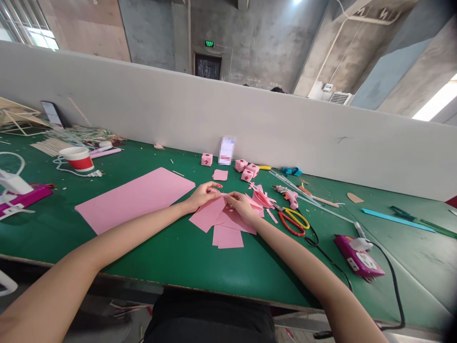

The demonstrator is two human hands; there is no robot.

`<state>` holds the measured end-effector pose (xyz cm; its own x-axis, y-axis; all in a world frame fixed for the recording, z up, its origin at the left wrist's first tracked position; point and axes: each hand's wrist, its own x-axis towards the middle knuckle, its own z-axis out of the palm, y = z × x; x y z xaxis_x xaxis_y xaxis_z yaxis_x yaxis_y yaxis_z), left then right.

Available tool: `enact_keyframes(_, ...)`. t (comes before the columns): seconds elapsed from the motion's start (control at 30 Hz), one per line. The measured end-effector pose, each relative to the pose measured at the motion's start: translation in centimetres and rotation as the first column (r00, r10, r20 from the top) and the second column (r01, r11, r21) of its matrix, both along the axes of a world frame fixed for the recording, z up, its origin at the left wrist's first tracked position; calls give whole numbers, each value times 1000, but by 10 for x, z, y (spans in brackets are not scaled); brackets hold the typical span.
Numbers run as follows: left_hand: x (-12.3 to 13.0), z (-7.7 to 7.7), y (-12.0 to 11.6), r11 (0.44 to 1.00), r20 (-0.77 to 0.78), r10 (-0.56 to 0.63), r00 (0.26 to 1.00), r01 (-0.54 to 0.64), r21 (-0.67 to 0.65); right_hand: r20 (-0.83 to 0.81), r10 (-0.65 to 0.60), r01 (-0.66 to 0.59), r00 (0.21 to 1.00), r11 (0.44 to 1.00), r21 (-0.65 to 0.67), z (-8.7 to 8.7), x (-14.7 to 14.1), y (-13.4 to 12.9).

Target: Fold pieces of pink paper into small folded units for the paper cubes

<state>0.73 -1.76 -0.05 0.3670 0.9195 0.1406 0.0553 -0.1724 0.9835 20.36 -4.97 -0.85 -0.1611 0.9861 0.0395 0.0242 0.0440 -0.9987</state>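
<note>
Nearby, I see loose pink sheets (pixel 230 237) lying on the green table (pixel 157 267); just beyond, my left hand (pixel 202 196) and right hand (pixel 240 205) pinch a pink paper piece (pixel 219 196), its shape too small for me to make out, while four pink cubes (pixel 253 169) and a phone (pixel 226 151) stand farther back.

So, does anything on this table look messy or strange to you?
Nothing looks clearly spilled or broken. Pink scraps lie strewn to the right of the right hand, and thin sticks sit in a jumbled heap at back left. Oddest is the phone-like screen near the partition: it appears blurred into blocks.
</note>
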Motion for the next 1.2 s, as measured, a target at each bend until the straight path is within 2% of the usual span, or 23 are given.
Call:
enact_keyframes(0.27,2,2,-2,1000,26,7,1000,-7,-11,-13,25,-24,1000,1000,6,-1,-1,0)
enact_keyframes(0.53,2,4,10,996,111,70,991,-63,-64,-108,-9,6,994,999,-34,1,-1,-1)
enact_keyframes(0.93,-2,1,3,991,99,-61,993,72,-109,-109,15,-18,994,1000,-20,0,-1,-1)
enact_keyframes(1.2,-2,6,6,997,66,-57,996,59,-39,-48,51,-50,998,999,8,0,0,0)
